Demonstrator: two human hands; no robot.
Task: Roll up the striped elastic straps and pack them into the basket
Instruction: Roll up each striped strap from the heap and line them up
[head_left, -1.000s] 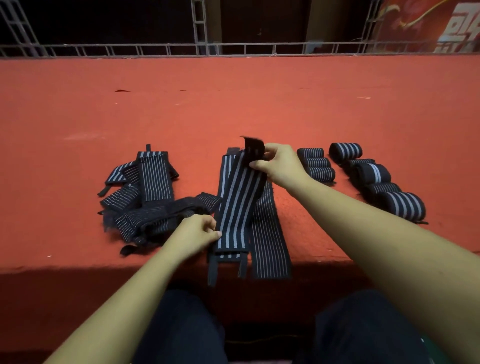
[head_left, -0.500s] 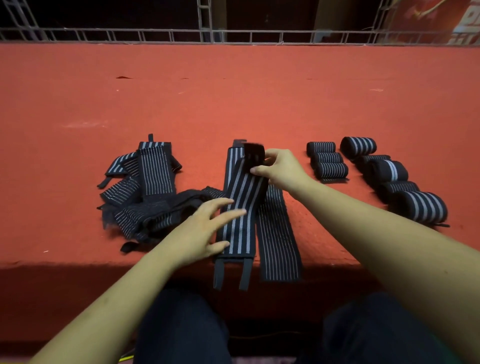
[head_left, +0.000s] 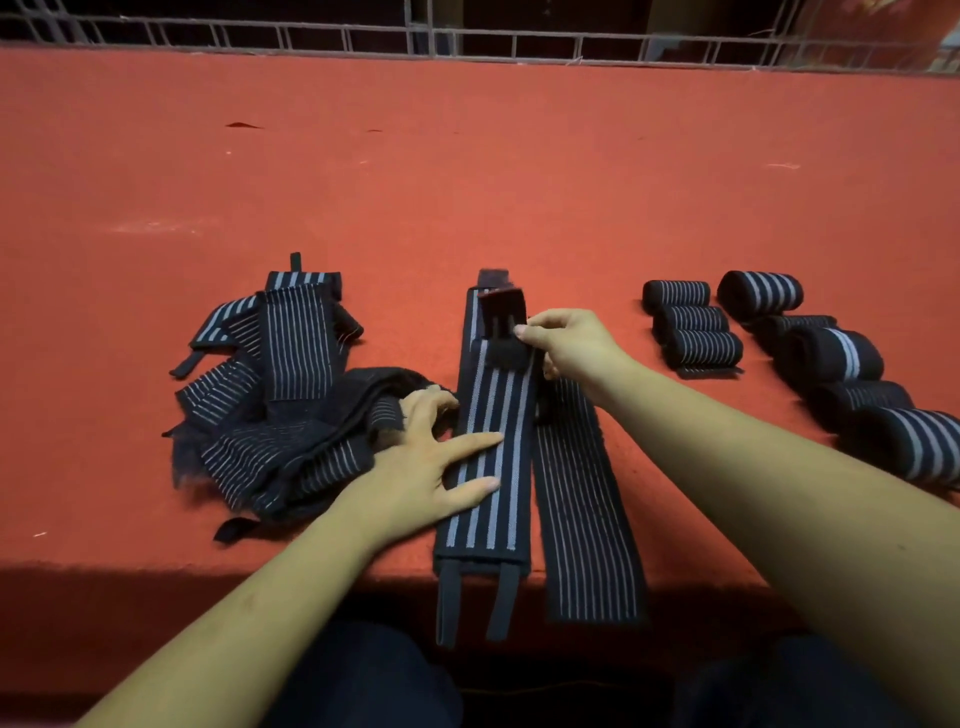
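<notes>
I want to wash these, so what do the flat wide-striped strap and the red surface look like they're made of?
The strap looks like woven elastic fabric, matte black with pale stripes; its far end folds over softly. The red surface seems to be felt or short-pile carpet, matte, with a fuzzy texture and pale scuffs.

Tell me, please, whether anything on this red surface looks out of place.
Only the tangled heap of unrolled straps at left looks untidy, against neat rolled straps at right. The wide-striped strap and thin-striped strap overhang the near edge.
</notes>
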